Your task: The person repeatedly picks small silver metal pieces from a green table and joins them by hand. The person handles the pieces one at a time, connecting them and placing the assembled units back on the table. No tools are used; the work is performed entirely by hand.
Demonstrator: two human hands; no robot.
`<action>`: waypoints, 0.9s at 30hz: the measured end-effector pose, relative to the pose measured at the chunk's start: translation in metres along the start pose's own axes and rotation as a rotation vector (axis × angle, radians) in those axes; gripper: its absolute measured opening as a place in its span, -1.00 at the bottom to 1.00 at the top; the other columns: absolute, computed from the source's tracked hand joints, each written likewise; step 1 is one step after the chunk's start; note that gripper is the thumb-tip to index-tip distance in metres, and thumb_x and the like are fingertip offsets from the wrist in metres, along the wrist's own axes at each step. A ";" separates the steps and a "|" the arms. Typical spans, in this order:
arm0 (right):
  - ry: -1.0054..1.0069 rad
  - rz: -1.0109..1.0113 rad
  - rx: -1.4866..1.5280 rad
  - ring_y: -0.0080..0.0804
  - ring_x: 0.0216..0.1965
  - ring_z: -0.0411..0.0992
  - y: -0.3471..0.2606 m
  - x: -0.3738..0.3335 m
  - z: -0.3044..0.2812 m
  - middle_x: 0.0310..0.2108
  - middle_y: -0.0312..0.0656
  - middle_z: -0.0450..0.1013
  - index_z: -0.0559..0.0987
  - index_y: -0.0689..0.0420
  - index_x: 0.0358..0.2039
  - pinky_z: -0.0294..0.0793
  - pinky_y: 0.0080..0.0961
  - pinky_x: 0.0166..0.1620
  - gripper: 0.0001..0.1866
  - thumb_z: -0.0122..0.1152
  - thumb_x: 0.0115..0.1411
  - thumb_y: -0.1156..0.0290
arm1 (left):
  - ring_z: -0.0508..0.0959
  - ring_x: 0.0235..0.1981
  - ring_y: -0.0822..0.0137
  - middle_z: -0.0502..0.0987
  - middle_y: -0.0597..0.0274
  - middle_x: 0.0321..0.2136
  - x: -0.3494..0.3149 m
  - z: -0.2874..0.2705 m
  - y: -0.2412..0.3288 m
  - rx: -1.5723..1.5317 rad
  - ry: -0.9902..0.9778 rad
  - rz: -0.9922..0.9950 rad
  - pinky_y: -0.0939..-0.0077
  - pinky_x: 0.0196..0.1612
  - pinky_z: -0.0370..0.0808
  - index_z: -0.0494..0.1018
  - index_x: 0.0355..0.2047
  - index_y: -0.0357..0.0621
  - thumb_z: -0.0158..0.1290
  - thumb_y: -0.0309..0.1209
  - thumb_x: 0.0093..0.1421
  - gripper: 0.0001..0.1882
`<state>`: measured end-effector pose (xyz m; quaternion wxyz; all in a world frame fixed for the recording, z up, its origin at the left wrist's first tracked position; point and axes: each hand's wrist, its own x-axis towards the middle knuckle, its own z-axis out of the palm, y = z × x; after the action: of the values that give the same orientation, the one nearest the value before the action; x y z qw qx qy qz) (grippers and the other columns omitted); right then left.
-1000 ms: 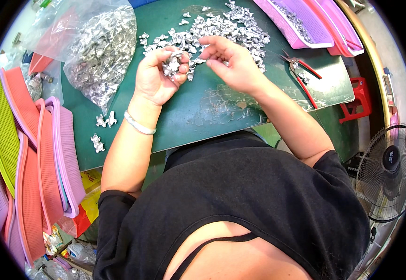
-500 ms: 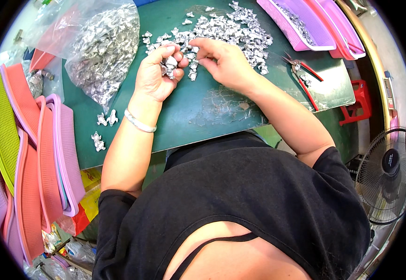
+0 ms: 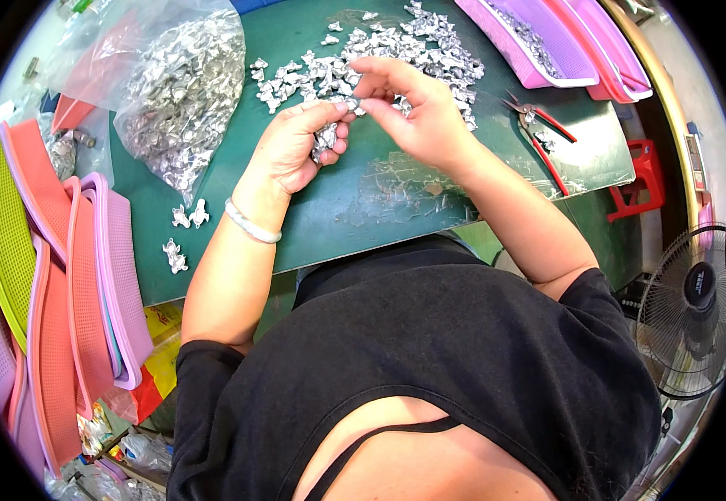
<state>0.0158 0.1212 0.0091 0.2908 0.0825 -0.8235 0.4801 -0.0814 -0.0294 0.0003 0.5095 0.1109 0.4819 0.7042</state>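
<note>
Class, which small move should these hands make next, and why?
Perhaps the right hand should pinch the silver metal piece that the left hand holds at its thumb tip; the right thumb and index finger stand parted beside it.

"What colour is the desk (image 3: 313,225)?"
"Dark green (greyish brown in patches), and the small metal pieces (image 3: 442,58) are silver."
"And the pliers (image 3: 549,164)?"
"Red-handled; the stool (image 3: 649,171) is red too."
"Those stacked baskets (image 3: 87,292)?"
"Salmon, lilac and lime, patterned with tiny holes."
"The shirt (image 3: 430,342)?"
"Plain black; the bangle (image 3: 252,228), whitish."
</note>
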 end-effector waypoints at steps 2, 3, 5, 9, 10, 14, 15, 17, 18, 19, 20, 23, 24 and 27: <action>0.027 0.115 0.054 -0.59 -0.31 0.38 0.002 -0.001 -0.004 -0.39 -0.29 0.43 0.36 0.19 -0.04 0.36 -0.66 -0.20 -0.61 0.06 0.07 0.61 | 0.37 -0.65 0.52 0.39 0.30 -0.62 0.002 -0.001 0.000 0.005 0.009 -0.015 0.81 -0.73 0.18 0.40 -0.45 -0.25 0.00 -0.36 0.10 -0.83; 0.005 0.195 0.106 -0.60 -0.31 0.37 0.003 -0.001 -0.005 -0.38 -0.29 0.42 0.35 0.20 -0.04 0.35 -0.66 -0.20 -0.62 0.05 0.08 0.60 | 0.37 -0.66 0.52 0.39 0.30 -0.62 0.002 -0.001 0.000 0.008 0.010 -0.019 0.81 -0.73 0.19 0.40 -0.45 -0.25 -0.01 -0.37 0.10 -0.83; -0.040 0.354 0.208 -0.61 -0.30 0.35 0.004 0.002 -0.006 -0.36 -0.29 0.42 0.34 0.22 -0.03 0.34 -0.68 -0.19 -0.63 0.04 0.10 0.57 | 0.36 -0.67 0.52 0.38 0.31 -0.63 0.000 0.000 0.002 0.015 0.010 -0.027 0.82 -0.73 0.19 0.40 -0.46 -0.24 -0.01 -0.37 0.10 -0.83; -0.066 0.443 0.357 -0.65 -0.40 0.33 0.003 0.003 -0.007 -0.42 -0.31 0.42 0.34 0.23 -0.04 0.33 -0.71 -0.29 -0.61 0.08 0.08 0.54 | 0.35 -0.69 0.53 0.38 0.31 -0.64 -0.001 0.001 0.003 -0.022 -0.002 -0.079 0.82 -0.74 0.19 0.39 -0.48 -0.24 -0.03 -0.36 0.11 -0.82; -0.064 0.451 0.370 -0.65 -0.41 0.33 0.004 0.003 -0.007 -0.43 -0.32 0.43 0.34 0.23 -0.04 0.32 -0.71 -0.30 -0.61 0.09 0.08 0.54 | 0.35 -0.69 0.53 0.38 0.31 -0.64 0.000 0.000 0.003 -0.041 -0.012 -0.095 0.82 -0.74 0.19 0.39 -0.48 -0.24 -0.04 -0.35 0.12 -0.82; -0.063 0.493 0.415 -0.65 -0.44 0.33 0.004 0.002 -0.006 -0.46 -0.34 0.43 0.35 0.22 -0.04 0.32 -0.72 -0.33 -0.59 0.12 0.06 0.53 | 0.37 -0.70 0.49 0.41 0.26 -0.65 0.004 -0.008 0.001 -0.158 -0.084 -0.158 0.77 -0.75 0.20 0.40 -0.48 -0.28 -0.05 -0.38 0.11 -0.81; -0.063 0.506 0.424 -0.65 -0.45 0.33 0.003 0.002 -0.006 -0.46 -0.34 0.43 0.35 0.22 -0.04 0.31 -0.72 -0.34 -0.59 0.12 0.05 0.53 | 0.36 -0.70 0.50 0.40 0.28 -0.64 0.003 -0.008 0.001 -0.143 -0.077 -0.154 0.79 -0.75 0.20 0.39 -0.49 -0.27 -0.05 -0.36 0.12 -0.81; -0.069 0.551 0.449 -0.64 -0.45 0.34 0.001 0.002 -0.007 -0.46 -0.32 0.43 0.35 0.22 -0.04 0.32 -0.73 -0.36 -0.60 0.12 0.06 0.51 | 0.35 -0.69 0.53 0.37 0.31 -0.63 0.002 -0.005 0.001 -0.113 -0.064 -0.148 0.82 -0.75 0.19 0.37 -0.51 -0.23 -0.07 -0.34 0.13 -0.80; -0.071 0.574 0.461 -0.64 -0.46 0.34 -0.001 0.002 -0.008 -0.46 -0.30 0.44 0.35 0.22 -0.05 0.32 -0.73 -0.36 -0.60 0.12 0.06 0.50 | 0.35 -0.69 0.53 0.37 0.30 -0.63 0.002 -0.005 0.001 -0.108 -0.057 -0.144 0.82 -0.74 0.20 0.37 -0.50 -0.23 -0.06 -0.34 0.13 -0.80; -0.082 0.595 0.467 -0.64 -0.46 0.35 -0.001 0.002 -0.008 -0.46 -0.29 0.44 0.34 0.22 -0.05 0.32 -0.74 -0.38 -0.60 0.11 0.07 0.49 | 0.35 -0.69 0.53 0.37 0.30 -0.63 0.002 -0.005 0.001 -0.104 -0.051 -0.140 0.82 -0.74 0.20 0.37 -0.50 -0.23 -0.06 -0.34 0.13 -0.81; -0.094 0.616 0.473 -0.64 -0.46 0.35 -0.001 0.002 -0.009 -0.46 -0.28 0.44 0.34 0.23 -0.05 0.32 -0.75 -0.39 -0.61 0.11 0.08 0.48 | 0.36 -0.69 0.53 0.37 0.30 -0.63 0.002 -0.005 0.001 -0.099 -0.044 -0.136 0.82 -0.74 0.20 0.38 -0.50 -0.23 -0.05 -0.35 0.12 -0.81; -0.116 0.646 0.495 -0.65 -0.47 0.35 -0.002 0.001 -0.010 -0.46 -0.25 0.44 0.32 0.25 -0.04 0.33 -0.77 -0.42 -0.61 0.09 0.10 0.46 | 0.37 -0.68 0.52 0.38 0.30 -0.63 0.001 -0.004 0.001 -0.073 -0.037 -0.113 0.82 -0.74 0.21 0.39 -0.49 -0.23 -0.04 -0.36 0.12 -0.83; -0.121 0.650 0.503 -0.65 -0.48 0.35 -0.003 0.001 -0.010 -0.46 -0.24 0.44 0.32 0.26 -0.04 0.33 -0.77 -0.43 -0.61 0.08 0.11 0.45 | 0.38 -0.68 0.52 0.39 0.30 -0.63 0.001 -0.004 0.001 -0.062 -0.040 -0.102 0.81 -0.74 0.22 0.39 -0.49 -0.22 -0.04 -0.36 0.12 -0.83; -0.130 0.660 0.519 -0.66 -0.49 0.35 -0.004 0.002 -0.010 -0.46 -0.24 0.44 0.30 0.27 -0.03 0.33 -0.78 -0.43 -0.60 0.07 0.11 0.46 | 0.38 -0.69 0.52 0.40 0.29 -0.63 0.001 -0.003 0.000 -0.026 -0.039 -0.067 0.82 -0.74 0.22 0.40 -0.48 -0.22 -0.03 -0.37 0.12 -0.84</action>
<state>0.0197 0.1283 0.0168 0.0386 -0.0851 -0.6739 0.7329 -0.0838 -0.0303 -0.0013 0.5436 0.1019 0.4662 0.6905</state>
